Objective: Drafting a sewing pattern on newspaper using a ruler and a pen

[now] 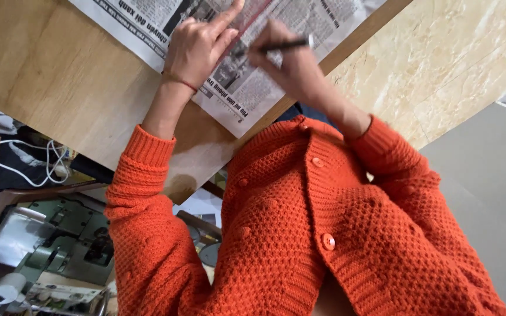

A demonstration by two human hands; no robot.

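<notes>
The left hand (197, 47) lies flat near the tabletop (60, 76) edge, fingers spread, pressing down a ruler (252, 20) on the newspaper (247, 88). Just beside it, the right hand (285, 61) pinches a pen (279, 45), its tip pointing at the ruler's long edge.

Bare wooden table (60, 76) lies open beside the newspaper (247, 88); both hands crowd the sheet

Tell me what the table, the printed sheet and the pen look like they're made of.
Table: pale wood or wood-look laminate, matte, visible grain. Printed sheet: thin newsprint paper, dull greyish, lying flat. Pen in the right hand: probably dark plastic, slim; too small to be sure.
</notes>
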